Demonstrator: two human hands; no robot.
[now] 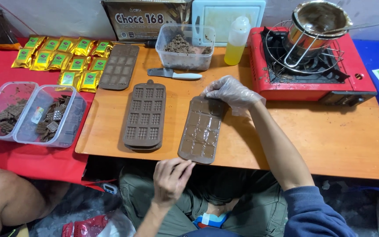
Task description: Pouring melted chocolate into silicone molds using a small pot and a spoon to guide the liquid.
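Now, right hand (pixel 232 92): gloved fingers pressing the filled mould (pixel 202 129) at twelve o'clock.
Left hand (pixel 170 179): loosely curled, empty, six o'clock.
Mould: likely floppy, slippery; support both ends.

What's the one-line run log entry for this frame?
right hand: gloved, on far end of brown mould | left hand: bare, off near end, empty | mould: flat on wooden table | beside: stacked moulds

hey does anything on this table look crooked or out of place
The filled brown mould sits askew, and its near end sticks out past the wooden table's front edge. The gloved right hand rests on its far end; the bare left hand hovers by the overhang.
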